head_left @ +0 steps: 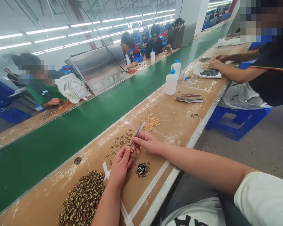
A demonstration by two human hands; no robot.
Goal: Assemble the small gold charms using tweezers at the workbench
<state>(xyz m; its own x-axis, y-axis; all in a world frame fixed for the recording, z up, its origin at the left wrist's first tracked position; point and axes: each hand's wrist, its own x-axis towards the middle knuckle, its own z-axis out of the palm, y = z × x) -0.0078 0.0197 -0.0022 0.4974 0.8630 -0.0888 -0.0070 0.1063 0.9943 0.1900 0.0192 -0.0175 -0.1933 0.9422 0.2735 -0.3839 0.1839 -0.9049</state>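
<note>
My right hand (145,142) is closed around metal tweezers (139,130), which slant with one end up and away and the other down at my left fingertips. My left hand (122,160) is pinched shut where the tweezers end; whatever sits between its fingers is too small and covered to name. Just below both hands lies a small round black dish (141,169) with wet-looking dark contents and brown spots around it. Small gold-and-dark pieces (121,141) are scattered beyond my left hand. Past my right hand is a pile of tan beads (152,123).
A big heap of brown-and-cream pieces (82,199) lies at left, near a dark round disc (77,160). A white bottle (171,83) and more tweezers (191,95) are farther right. A green conveyor belt (85,122) runs alongside. A co-worker's hands (217,61) work at upper right.
</note>
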